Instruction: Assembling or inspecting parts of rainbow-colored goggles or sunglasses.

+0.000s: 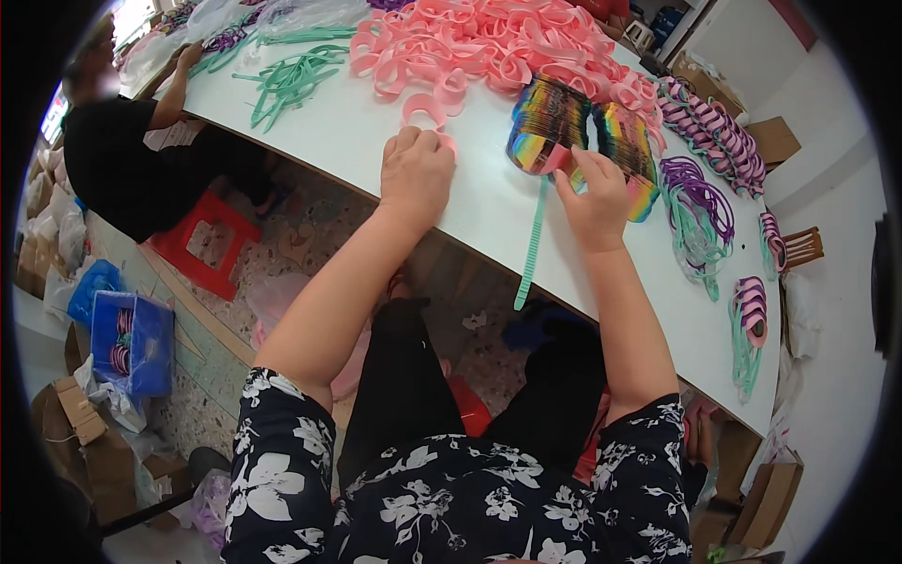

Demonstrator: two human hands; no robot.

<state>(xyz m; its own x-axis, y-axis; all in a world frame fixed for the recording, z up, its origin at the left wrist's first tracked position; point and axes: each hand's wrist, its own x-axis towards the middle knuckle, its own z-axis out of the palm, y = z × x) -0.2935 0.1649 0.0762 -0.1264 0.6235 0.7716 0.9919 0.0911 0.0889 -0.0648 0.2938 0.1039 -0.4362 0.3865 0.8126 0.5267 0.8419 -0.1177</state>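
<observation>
Curling down over the table [348, 155] near its front edge, the left hand [418, 174] rests by a pink band [450, 145] that shows beside its forefinger; the fingertips are hidden, so whether it grips the band I cannot tell. A pink loop [423, 106] lies just beyond the knuckles. The right hand [596, 193] is narrow, thumb and forefinger pinching a pink piece [556, 159] against the near end of a stack of shiny rainbow lenses [550, 113]. A green strap [534, 249] runs from below that piece toward the table's front edge. A second lens stack [625, 141] stands just right of the first, partly behind the hand. Beyond them spreads a heap of pink frames [498, 42], with loose green straps [291, 80] to its left. Along the right side lie a row of purple-and-pink goggles [714, 136], a tangle of purple and green straps [695, 216] and two smaller bundles [752, 320]. At far left a person in black [113, 160] sits on a red stool [207, 246], one hand at the table; a blue crate [150, 348] stands on the floor.
</observation>
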